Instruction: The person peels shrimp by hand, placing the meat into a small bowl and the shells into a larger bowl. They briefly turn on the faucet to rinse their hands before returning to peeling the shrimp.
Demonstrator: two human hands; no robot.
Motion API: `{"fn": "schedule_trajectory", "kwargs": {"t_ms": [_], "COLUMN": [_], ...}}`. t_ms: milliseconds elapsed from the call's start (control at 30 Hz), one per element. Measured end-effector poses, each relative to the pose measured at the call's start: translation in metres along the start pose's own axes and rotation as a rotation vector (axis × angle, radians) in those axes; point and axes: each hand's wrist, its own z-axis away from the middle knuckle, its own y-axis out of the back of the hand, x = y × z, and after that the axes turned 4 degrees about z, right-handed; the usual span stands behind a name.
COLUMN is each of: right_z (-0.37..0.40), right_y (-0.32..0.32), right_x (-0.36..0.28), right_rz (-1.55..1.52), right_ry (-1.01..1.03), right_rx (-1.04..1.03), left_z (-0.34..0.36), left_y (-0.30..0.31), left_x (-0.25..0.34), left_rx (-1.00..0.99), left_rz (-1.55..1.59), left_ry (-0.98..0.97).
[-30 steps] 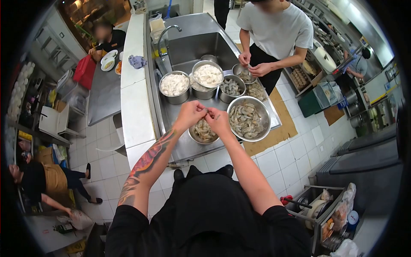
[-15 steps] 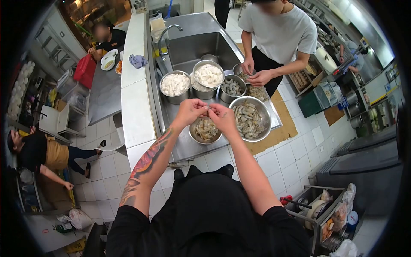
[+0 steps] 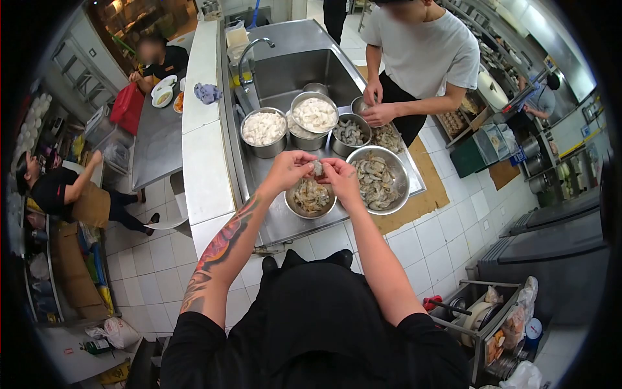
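Note:
Between the fingertips of both hands is a small grey shrimp [image 3: 317,168]. My left hand [image 3: 293,170] pinches its left side, and my right hand [image 3: 341,179] grips it from the right. Right below them sits a metal bowl [image 3: 289,206] with shrimp shells and heads. A larger steel bowl [image 3: 405,194] of whole shrimp stands beside my right hand. Behind the hands are a pot of grey shrimp [image 3: 350,133], a bowl of white pieces [image 3: 315,114] resting on another pot, and a second pot of white pieces [image 3: 264,129].
A co-worker in a white shirt [image 3: 424,52] handles something over a small bowl across the counter. The sink [image 3: 298,71] and its faucet [image 3: 259,44] lie at the back. A white tiled ledge [image 3: 206,175] runs along the left. Another person [image 3: 84,194] stands far left.
My fingers have spread slightly apart, and the shrimp between them shows more clearly. The co-worker's hands have shifted left over the small bowl. The person at far left has raised an arm.

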Motion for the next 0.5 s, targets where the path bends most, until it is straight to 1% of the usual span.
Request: {"fn": "schedule_trajectory", "kwargs": {"t_ms": [67,100,167,200,267,300,367,400,467,500], "right_z": [0.002,0.005,0.009,0.010,0.009,0.009,0.008,0.005,-0.002,0.000], "right_y": [-0.002,-0.004,-0.008,-0.010,-0.011,-0.011,-0.009,-0.007,-0.002,-0.004], "right_x": [-0.003,-0.009,-0.024,-0.028,-0.033,-0.031,-0.021,-0.012,0.005,0.004], "right_rz": [0.277,0.277,0.768,0.768,0.950,0.951,0.847,0.848,0.319,0.320], "right_ry": [0.102,0.101,0.438,0.438,0.496,0.495,0.459,0.460,0.153,0.154], "right_rx": [0.000,0.003,-0.005,-0.004,-0.055,-0.055,0.025,0.022,0.037,0.034], "left_z": [0.001,0.001,0.001,0.002,0.006,0.007,0.009,0.009,0.009,0.008], "left_y": [-0.002,-0.002,-0.003,-0.003,-0.005,-0.006,-0.006,-0.006,-0.006,-0.005], "left_x": [0.002,0.003,0.004,0.006,0.011,0.012,0.013,0.014,0.014,0.014], "left_rx": [0.046,0.043,0.046,0.046,0.056,0.056,0.017,0.020,0.018,0.021], "left_rz": [-0.031,-0.030,-0.039,-0.039,-0.128,-0.128,-0.075,-0.074,-0.116,-0.115], "left_ry": [0.049,0.050,0.067,0.067,0.029,0.029,-0.005,-0.005,-0.015,-0.016]}}
